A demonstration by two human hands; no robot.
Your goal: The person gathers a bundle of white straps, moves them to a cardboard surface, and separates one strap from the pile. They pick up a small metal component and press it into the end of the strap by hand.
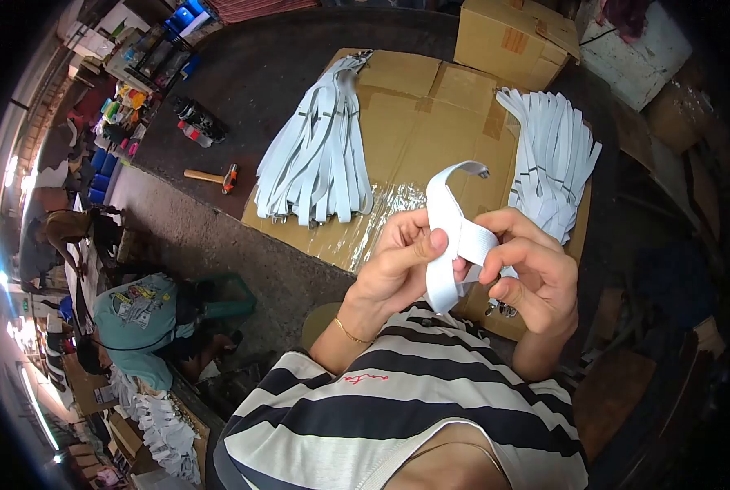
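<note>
A white strap [443, 214] is looped between my two hands above the near edge of a flat cardboard sheet [406, 122]. My left hand [397, 257] pinches it with the thumb on top. Fingers of my right hand [532, 265] are curled round the strap's looped part on the other side. The strap's upper end curves up and to the right, with a small dark piece at its tip. Small metal clips [501, 309] show below the strap. One bundle of white straps [320, 151] lies at the sheet's left, another bundle [551, 159] at its right.
A hammer [214, 177] and a dark bottle [200, 119] lie on the dark table left of the cardboard. A closed cardboard box [512, 41] stands at the back. Away to the left, a person in a green shirt [140, 318] bends beside more white straps [165, 429].
</note>
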